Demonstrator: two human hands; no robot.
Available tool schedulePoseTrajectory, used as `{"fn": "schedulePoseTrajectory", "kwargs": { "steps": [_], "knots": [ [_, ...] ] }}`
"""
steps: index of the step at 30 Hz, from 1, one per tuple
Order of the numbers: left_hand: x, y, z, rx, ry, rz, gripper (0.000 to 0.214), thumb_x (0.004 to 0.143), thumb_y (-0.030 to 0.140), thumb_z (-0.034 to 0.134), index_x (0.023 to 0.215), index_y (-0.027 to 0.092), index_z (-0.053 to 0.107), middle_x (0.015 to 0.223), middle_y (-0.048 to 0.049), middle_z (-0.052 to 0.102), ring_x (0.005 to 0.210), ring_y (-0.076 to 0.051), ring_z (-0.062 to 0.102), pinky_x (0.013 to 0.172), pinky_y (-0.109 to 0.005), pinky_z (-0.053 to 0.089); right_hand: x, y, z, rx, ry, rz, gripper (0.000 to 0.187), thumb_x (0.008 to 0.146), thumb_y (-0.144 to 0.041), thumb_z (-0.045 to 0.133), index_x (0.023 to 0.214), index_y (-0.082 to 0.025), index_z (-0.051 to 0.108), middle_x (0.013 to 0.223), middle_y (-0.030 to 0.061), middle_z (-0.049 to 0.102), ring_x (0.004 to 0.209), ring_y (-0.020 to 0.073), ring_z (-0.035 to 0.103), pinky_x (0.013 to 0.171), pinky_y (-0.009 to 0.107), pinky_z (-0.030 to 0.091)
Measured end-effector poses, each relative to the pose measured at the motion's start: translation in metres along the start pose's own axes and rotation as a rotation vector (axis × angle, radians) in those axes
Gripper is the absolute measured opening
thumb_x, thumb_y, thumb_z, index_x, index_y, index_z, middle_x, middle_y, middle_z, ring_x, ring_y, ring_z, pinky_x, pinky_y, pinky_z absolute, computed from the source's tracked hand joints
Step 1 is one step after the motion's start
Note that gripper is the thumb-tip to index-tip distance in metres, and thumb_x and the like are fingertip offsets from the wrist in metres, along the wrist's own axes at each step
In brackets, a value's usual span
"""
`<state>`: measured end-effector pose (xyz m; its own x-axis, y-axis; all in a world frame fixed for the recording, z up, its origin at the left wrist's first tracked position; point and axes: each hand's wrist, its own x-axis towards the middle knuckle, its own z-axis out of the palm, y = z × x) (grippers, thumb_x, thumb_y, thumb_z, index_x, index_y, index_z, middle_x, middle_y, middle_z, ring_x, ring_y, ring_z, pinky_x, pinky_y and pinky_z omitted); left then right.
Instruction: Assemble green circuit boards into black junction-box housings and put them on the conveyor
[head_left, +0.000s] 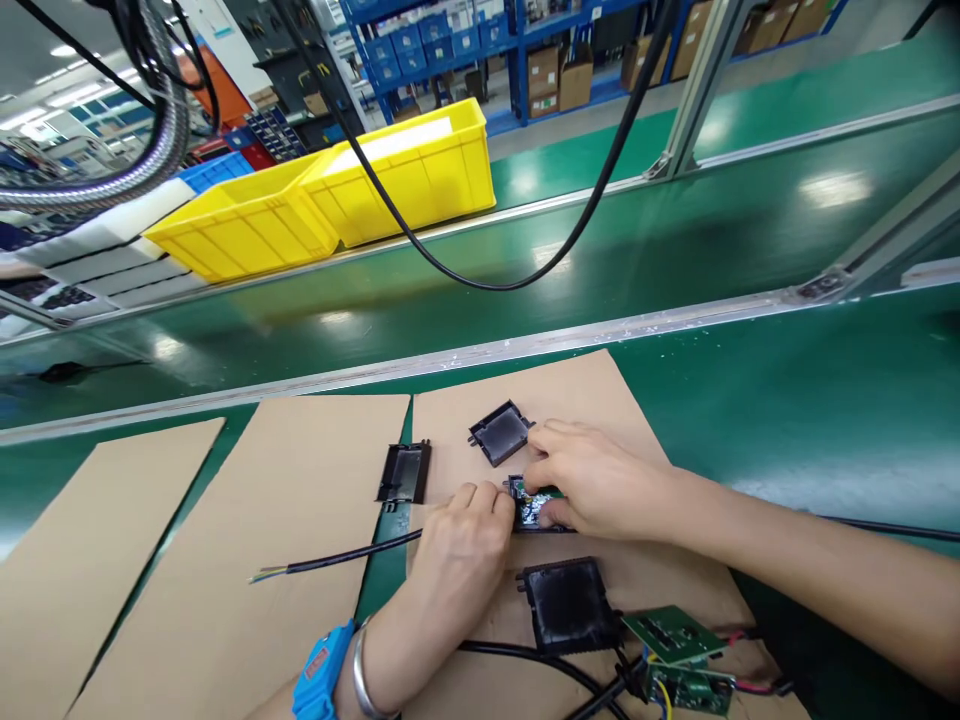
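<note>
My left hand point(466, 540) is curled closed at the left end of a small black case. A black cable point(352, 553) with stripped, coloured wire ends runs out from under it to the left. Thumb and fingers of my right hand point(589, 480) pinch a circuit board point(528, 505) that sits in the case; the hand covers its right part. Just above lies an open black case half point(501, 433), close to my right fingertips. Another black case half point(404, 473) lies left of my hands, and a larger black cover point(568, 605) lies below them.
Two green circuit boards point(675, 637) with wires and thick cables lie at the lower right. Cardboard sheets point(300, 480) cover the green bench. Beyond a metal rail point(465, 357) stand yellow bins point(420, 180). A black cable loop point(495, 286) hangs in front.
</note>
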<state>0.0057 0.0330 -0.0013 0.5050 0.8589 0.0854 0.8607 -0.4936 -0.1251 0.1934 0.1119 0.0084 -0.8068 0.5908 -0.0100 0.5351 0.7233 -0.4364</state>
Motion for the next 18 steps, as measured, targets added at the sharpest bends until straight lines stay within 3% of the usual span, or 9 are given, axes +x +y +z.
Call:
{"fn": "schedulePoseTrajectory", "kwargs": {
  "steps": [4, 9, 12, 15, 18],
  "knots": [
    [-0.005, -0.005, 0.011, -0.094, 0.1, 0.021, 0.024, 0.085, -0.001, 0.043, 0.081, 0.017, 0.058, 0.075, -0.0033, 0.061, 0.066, -0.019, 0.055, 0.057, -0.03, 0.043, 0.027, -0.012, -0.006, 0.012, -0.101, 0.115, 0.03, 0.069, -0.04, 0.08, 0.082, -0.02, 0.063, 0.083, 0.0035, 0.061, 0.08, 0.0218, 0.057, 0.063, 0.029, 0.04],
    [-0.005, -0.022, 0.023, -0.24, 0.141, 0.071, 0.022, 0.089, 0.003, 0.046, 0.08, 0.016, 0.06, 0.082, -0.005, 0.062, 0.074, -0.02, 0.054, 0.066, -0.032, 0.046, 0.042, -0.023, -0.013, -0.068, -0.209, 0.21, 0.033, 0.065, -0.034, 0.085, 0.087, -0.019, 0.064, 0.081, 0.0041, 0.067, 0.079, 0.0242, 0.063, 0.061, 0.029, 0.04],
    [-0.001, -0.026, 0.009, -0.266, 0.11, 0.091, 0.018, 0.089, 0.006, 0.047, 0.085, 0.015, 0.062, 0.084, -0.0062, 0.062, 0.077, -0.02, 0.055, 0.07, -0.033, 0.049, 0.022, -0.018, -0.016, -0.004, -0.115, 0.168, 0.036, 0.068, -0.043, 0.083, 0.088, -0.019, 0.066, 0.089, 0.0051, 0.067, 0.086, 0.0252, 0.063, 0.069, 0.031, 0.044],
    [0.002, -0.021, -0.011, -0.365, 0.06, 0.125, 0.018, 0.092, 0.011, 0.046, 0.102, 0.013, 0.061, 0.099, -0.0093, 0.062, 0.092, -0.023, 0.056, 0.081, -0.037, 0.05, -0.013, -0.009, -0.017, 0.08, 0.069, 0.122, 0.046, 0.078, -0.053, 0.073, 0.106, -0.018, 0.064, 0.106, 0.0077, 0.065, 0.103, 0.0258, 0.057, 0.085, 0.035, 0.045],
    [0.006, -0.014, -0.017, -0.482, -0.034, 0.302, 0.023, 0.091, 0.015, 0.05, 0.113, 0.014, 0.057, 0.116, -0.0093, 0.06, 0.106, -0.024, 0.055, 0.094, -0.039, 0.046, -0.035, -0.003, -0.013, 0.082, 0.05, 0.171, 0.061, 0.073, -0.051, 0.078, 0.118, -0.014, 0.06, 0.109, 0.0114, 0.061, 0.105, 0.0283, 0.054, 0.089, 0.038, 0.045]
  ]
}}
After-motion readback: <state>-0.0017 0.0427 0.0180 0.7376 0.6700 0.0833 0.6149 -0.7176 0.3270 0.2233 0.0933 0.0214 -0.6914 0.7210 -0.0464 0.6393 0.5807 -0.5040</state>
